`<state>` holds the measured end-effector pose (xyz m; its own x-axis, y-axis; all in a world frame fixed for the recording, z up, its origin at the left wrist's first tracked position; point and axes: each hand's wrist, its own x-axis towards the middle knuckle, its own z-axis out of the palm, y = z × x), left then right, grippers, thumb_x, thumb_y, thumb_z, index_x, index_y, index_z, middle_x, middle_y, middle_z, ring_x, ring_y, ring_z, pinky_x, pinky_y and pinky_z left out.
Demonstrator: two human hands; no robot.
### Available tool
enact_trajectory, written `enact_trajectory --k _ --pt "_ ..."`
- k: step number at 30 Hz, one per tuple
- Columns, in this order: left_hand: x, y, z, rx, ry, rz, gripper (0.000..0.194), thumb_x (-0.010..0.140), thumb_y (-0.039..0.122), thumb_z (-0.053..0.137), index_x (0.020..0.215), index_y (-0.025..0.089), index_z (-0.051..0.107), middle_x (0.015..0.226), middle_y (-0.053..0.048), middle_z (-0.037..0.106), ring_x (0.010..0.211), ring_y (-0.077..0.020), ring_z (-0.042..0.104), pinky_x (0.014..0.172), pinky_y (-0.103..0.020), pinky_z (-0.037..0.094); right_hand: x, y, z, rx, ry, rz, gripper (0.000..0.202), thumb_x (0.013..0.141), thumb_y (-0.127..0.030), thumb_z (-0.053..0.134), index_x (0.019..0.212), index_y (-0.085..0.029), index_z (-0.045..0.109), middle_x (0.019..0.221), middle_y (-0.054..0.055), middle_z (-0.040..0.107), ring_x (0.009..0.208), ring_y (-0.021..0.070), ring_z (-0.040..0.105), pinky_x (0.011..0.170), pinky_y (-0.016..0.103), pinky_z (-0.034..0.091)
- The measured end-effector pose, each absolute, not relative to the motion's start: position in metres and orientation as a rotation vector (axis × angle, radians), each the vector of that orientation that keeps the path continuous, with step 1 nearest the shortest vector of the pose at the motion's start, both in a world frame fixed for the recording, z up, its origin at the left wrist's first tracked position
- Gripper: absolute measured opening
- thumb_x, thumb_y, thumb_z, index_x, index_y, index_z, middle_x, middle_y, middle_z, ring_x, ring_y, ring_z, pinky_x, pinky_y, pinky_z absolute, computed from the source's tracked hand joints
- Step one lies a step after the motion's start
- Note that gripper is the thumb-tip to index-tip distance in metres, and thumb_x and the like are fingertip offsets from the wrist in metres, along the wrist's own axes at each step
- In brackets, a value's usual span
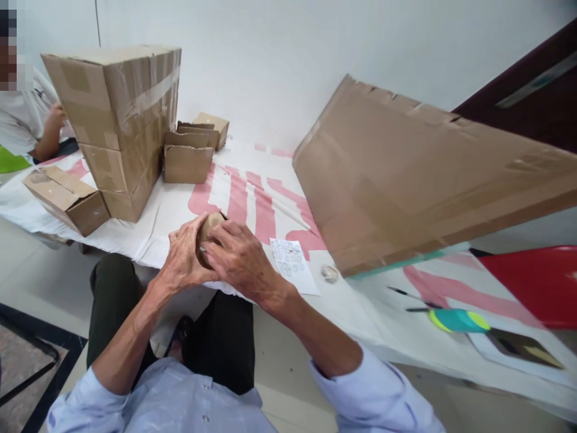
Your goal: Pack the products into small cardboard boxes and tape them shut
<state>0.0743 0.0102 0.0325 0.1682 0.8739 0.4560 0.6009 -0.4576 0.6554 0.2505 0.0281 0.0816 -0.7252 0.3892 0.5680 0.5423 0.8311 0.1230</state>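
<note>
A: What takes up the most room?
B: A table (360, 313) under white cloth with pink-red print. A large cardboard panel (428, 174) rests on it at right, and a tall stack (139, 126) of taped boxes stands at left.

A: Anyone else there?
B: Another person (18, 117) in a pale top, partly in view past the stack at far left.

A: Next in size?
B: A red surface (536, 279) cut off at the right edge. Then small cartons: a low box (67, 192) just left of the stack, and open boxes (188, 165) to its right.

A: And the wearer's hands?
B: Both meet over the table's near edge. The left hand (184, 249) wraps the side of a curved brown piece (208, 228), fingers grasping it. The right hand (243, 258) curls its fingers onto the same piece from the other side, gripping it too; some fingertips are hidden.

A: What is smaller?
B: Right of the hands, a printed sheet (291, 267). Farther right, near the table's edge, a dark phone (523, 347) beside a teal-and-yellow object (460, 320). Smallest, a clear round item (330, 274) beside the sheet, and thin dark sticks (408, 293) near the teal object.
</note>
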Motion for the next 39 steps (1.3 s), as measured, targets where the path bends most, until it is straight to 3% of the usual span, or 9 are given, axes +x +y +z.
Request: enact_trajectory --k 5,11,20,30,39 --pt "0.078 0.012 0.032 2.142 1.418 1.195 0.123 0.064 0.047 0.095 0.165 0.02 0.031 0.162 -0.024 0.055 0.151 -0.045 0.053 0.123 -0.062 0.043 0.251 0.038 0.077 -0.743 -2.595 -0.479 0.016 0.098 -0.011 0.066 0.097 -0.017 0.081 0.104 0.012 0.073 0.107 0.0279 0.059 0.095 0.042 0.046" --pt "0.081 0.013 0.033 2.145 1.415 1.214 0.121 0.064 0.042 0.096 0.165 0.026 0.031 0.161 -0.021 0.056 0.151 -0.0447 0.054 0.123 -0.064 0.043 0.252 0.039 0.077 -0.697 -2.559 -0.578 0.02 0.1 -0.011 0.063 0.097 -0.017 0.082 0.1 0.011 0.073 0.103 0.0268 0.06 0.096 0.041 0.047" --pt "0.088 0.016 0.034 2.186 1.467 1.211 0.114 0.066 0.04 0.09 0.163 0.019 0.035 0.157 -0.022 0.059 0.147 -0.0439 0.057 0.122 -0.061 0.043 0.256 0.041 0.074 -0.754 -2.578 -0.537 0.021 0.101 -0.012 0.061 0.099 -0.019 0.081 0.101 0.01 0.073 0.103 0.0269 0.059 0.098 0.043 0.045" --pt "0.088 0.02 0.025 2.277 1.425 1.222 0.121 0.065 0.042 0.093 0.165 0.018 0.03 0.161 -0.025 0.055 0.15 -0.0454 0.054 0.125 -0.061 0.039 0.26 0.044 0.076 -0.781 -2.558 -0.509 0.02 0.102 -0.015 0.059 0.101 -0.017 0.079 0.11 0.012 0.073 0.111 0.0287 0.053 0.097 0.045 0.038" --pt "0.086 0.011 0.03 2.279 1.45 1.095 0.132 0.058 0.044 0.098 0.167 0.021 0.028 0.165 -0.026 0.05 0.154 -0.0483 0.048 0.125 -0.064 0.035 0.265 0.045 0.076 -0.848 -2.567 -0.498 0.018 0.093 -0.01 0.062 0.103 -0.017 0.077 0.107 0.013 0.071 0.113 0.0316 0.051 0.095 0.045 0.036"
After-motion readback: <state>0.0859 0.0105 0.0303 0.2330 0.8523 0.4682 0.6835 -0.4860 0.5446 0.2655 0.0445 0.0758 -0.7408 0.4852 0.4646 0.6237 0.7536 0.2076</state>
